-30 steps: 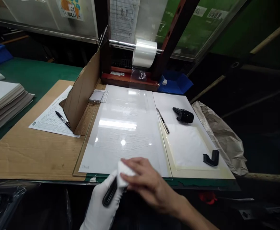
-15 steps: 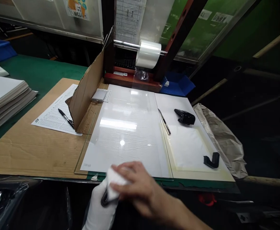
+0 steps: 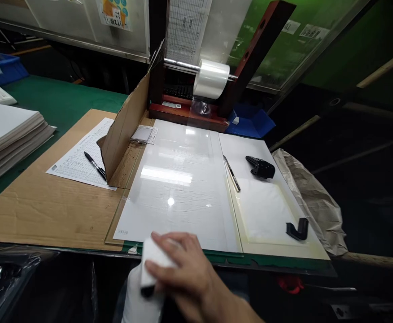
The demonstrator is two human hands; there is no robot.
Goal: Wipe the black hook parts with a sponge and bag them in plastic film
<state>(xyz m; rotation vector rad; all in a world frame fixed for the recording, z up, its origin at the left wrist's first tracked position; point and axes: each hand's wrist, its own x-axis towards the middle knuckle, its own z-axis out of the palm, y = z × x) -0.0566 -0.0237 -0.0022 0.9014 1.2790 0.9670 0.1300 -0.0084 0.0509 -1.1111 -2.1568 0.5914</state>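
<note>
At the bottom centre, my bare right hand (image 3: 186,269) has its fingers wrapped round a folded white cloth (image 3: 154,262). The cloth presses on a small black part (image 3: 147,290), mostly hidden beneath it. My left hand (image 3: 139,300), in a white glove, is below and behind the cloth; its fingers are hidden. Both hands are just off the table's front edge, below a glass plate (image 3: 169,215) with a white sheet under it. On the right lie a black moulded part (image 3: 260,167), a curved black part (image 3: 298,229) and a slim knife (image 3: 232,174).
A film roll (image 3: 211,79) hangs on a rod at the back. An upright cardboard piece (image 3: 125,130) stands left of the glass. Further left are a pen (image 3: 94,165) on a printed form (image 3: 78,157) and a stack of white sheets (image 3: 11,130).
My right hand and the white cloth have shifted slightly left and down, covering more of the black part. The camera view has moved a little.
</note>
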